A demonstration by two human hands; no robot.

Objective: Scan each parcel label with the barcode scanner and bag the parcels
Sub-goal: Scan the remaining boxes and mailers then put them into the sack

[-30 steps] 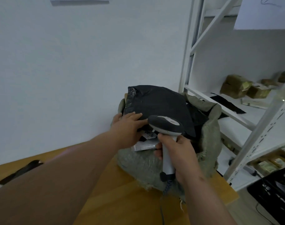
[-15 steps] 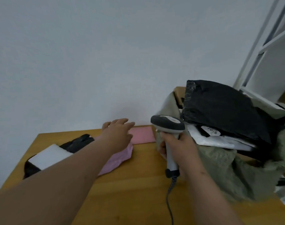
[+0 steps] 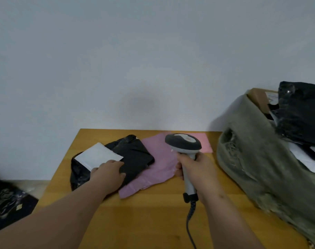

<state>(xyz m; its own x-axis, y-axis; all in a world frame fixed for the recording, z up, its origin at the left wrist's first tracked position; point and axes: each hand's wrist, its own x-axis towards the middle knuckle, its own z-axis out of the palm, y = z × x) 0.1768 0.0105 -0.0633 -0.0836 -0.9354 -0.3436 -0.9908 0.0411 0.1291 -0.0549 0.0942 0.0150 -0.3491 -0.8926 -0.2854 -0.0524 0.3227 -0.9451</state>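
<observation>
- Reaching for the next parcel: left hand laid flat on black parcel by its white label, on table.
- Right hand gripping barcode scanner (cord trailing).
- Next, probably: aim at label, scan, then into sack.

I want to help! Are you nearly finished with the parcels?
Partly. Several parcels already sit in the green sack. The right hand grips the barcode scanner; the left hand rests on the black parcel. It and the pink parcel remain unbagged.
</observation>
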